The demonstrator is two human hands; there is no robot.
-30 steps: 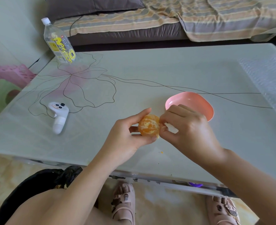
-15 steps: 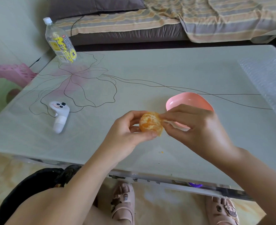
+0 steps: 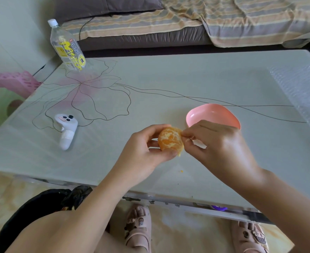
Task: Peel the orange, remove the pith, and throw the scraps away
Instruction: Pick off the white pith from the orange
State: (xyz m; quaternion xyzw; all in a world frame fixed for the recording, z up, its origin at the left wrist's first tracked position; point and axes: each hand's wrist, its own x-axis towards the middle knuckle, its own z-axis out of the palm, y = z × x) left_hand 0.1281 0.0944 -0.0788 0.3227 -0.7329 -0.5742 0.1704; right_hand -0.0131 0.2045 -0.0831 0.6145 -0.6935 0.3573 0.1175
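Nearest, floor: two feet in pink sandals [image 3: 138, 225] under the table's near edge. A black bag [image 3: 41, 205], probably the one for scraps, lies low on the left beside the person's left arm.

Table: a pale glass table [image 3: 168, 79] with a line-drawn flower. A tiny orange crumb lies on it just in front of the hands.

Orange: the peeled orange [image 3: 170, 141] is held just above the table, between the two hands. It is roundish with no clear long axis, and pale pith veins show on the side facing the camera.

Left hand: the left hand [image 3: 143, 152] grasps the orange from the left, with fingers curled over it and the thumb under.

Right hand: the right hand [image 3: 218, 148] comes in from the right. Its thumb and forefinger are pinched together on what looks like a pith strand [image 3: 187, 138] at the fruit's upper right edge.

Key relation: the pinch sits on the right side of the fruit, so the strand would likely be pulled off rightwards. The bag is on the opposite side, nearer the left arm.

Just behind: a pink bowl [image 3: 214, 111], partly hidden by the right hand.

Farther left: a white handheld controller [image 3: 66, 130] lies well apart from the hands.

Far: a clear plastic bottle [image 3: 66, 46] stands at the back left corner. Beyond it is a sofa [image 3: 141, 39] with a striped blanket [image 3: 250, 19].
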